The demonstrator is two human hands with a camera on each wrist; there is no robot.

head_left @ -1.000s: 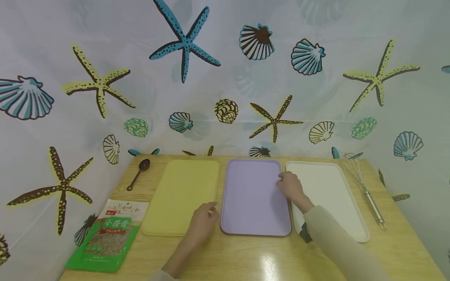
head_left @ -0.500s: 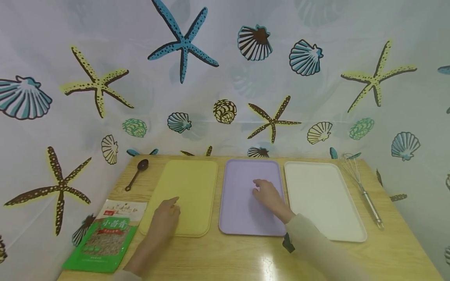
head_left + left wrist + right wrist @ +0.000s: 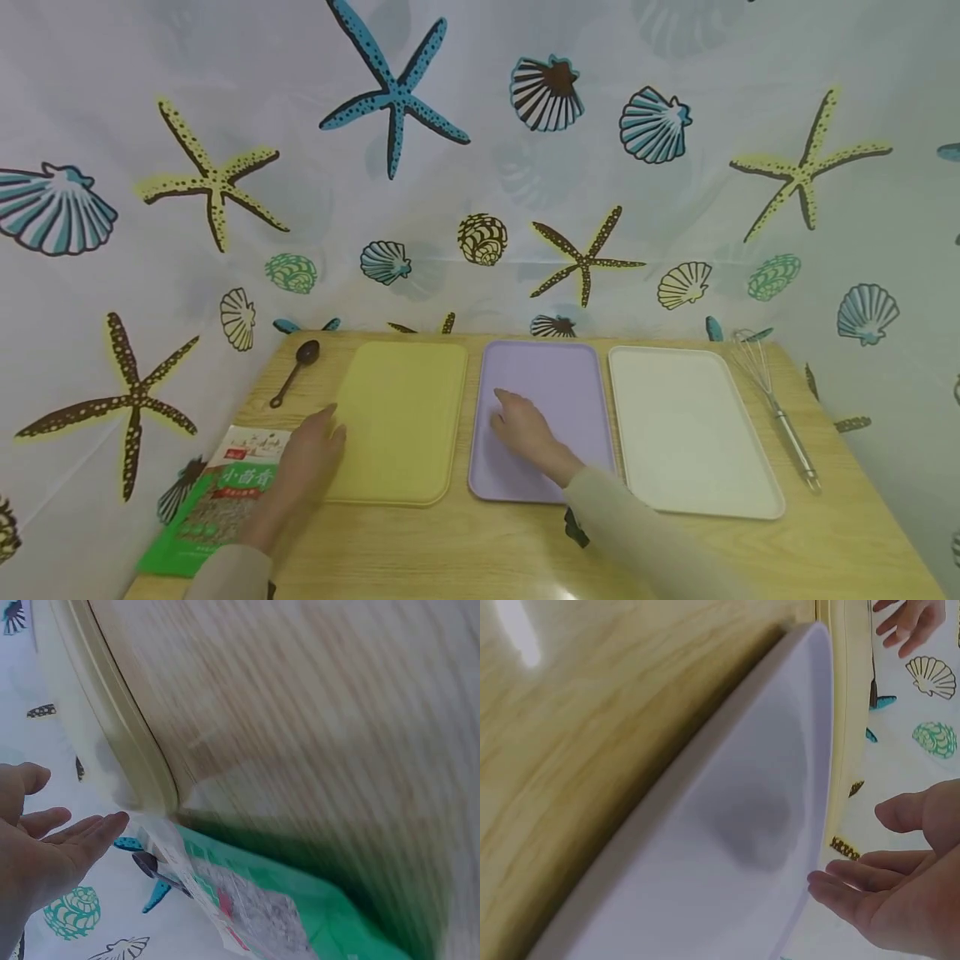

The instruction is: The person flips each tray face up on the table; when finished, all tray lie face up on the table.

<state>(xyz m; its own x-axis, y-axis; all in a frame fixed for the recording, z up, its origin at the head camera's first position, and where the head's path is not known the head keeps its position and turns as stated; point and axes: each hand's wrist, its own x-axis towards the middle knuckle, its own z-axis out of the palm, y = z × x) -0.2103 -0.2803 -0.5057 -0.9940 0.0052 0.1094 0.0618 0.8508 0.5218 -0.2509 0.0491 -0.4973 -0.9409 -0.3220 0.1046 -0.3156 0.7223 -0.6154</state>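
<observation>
My left hand (image 3: 308, 451) hovers at the left edge of the yellow tray (image 3: 397, 417), overlapping the green seed packet (image 3: 217, 508) in the head view. Its fingers are loosely extended and hold nothing, as the left wrist view shows. Over the purple tray (image 3: 540, 375) is my right hand (image 3: 528, 429), fingers relaxed and nothing in its grasp. In the right wrist view its shadow falls on the purple tray (image 3: 727, 900). The packet (image 3: 262, 915), with a clear window showing seeds, lies left of the yellow tray.
A white tray (image 3: 690, 425) lies right of the purple one. Beyond it rests a wire whisk (image 3: 783, 421) with a metal handle. A dark brown spoon (image 3: 300, 367) lies at the back left. A shell-patterned curtain (image 3: 480, 167) surrounds the wooden table (image 3: 465, 550).
Both hands have moved left. The left went from beside the purple tray across the yellow tray toward the packet; the right went from the white tray's edge to over the purple tray.
</observation>
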